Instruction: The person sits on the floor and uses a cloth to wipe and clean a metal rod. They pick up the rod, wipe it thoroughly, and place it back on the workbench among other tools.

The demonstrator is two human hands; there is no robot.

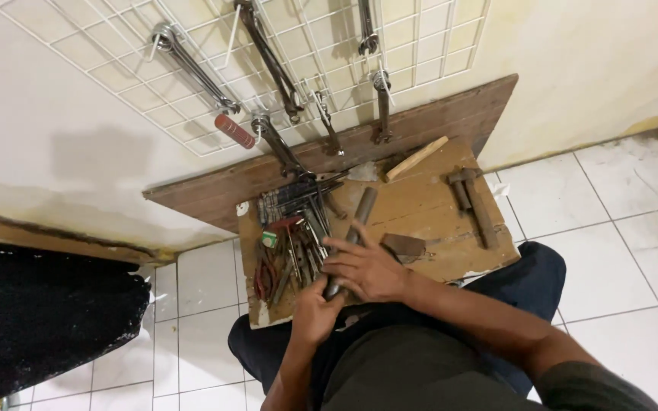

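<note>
1. The wooden board lies on the floor against the wall, across the seated person's lap.
2. On the board's left part lies a heap of hand tools.
3. On its right part lies a hammer.
4. At its middle lies a long metal bar, under both hands.
5. Behind the board, a wire grid on the wall carries hanging wrenches.

I see a white wire grid on the wall, with wrenches hung from its hooks and a red-handled tool among them. A dark plank leans below it. A hammer lies near the board's far edge, beside a pale wooden stick
</note>
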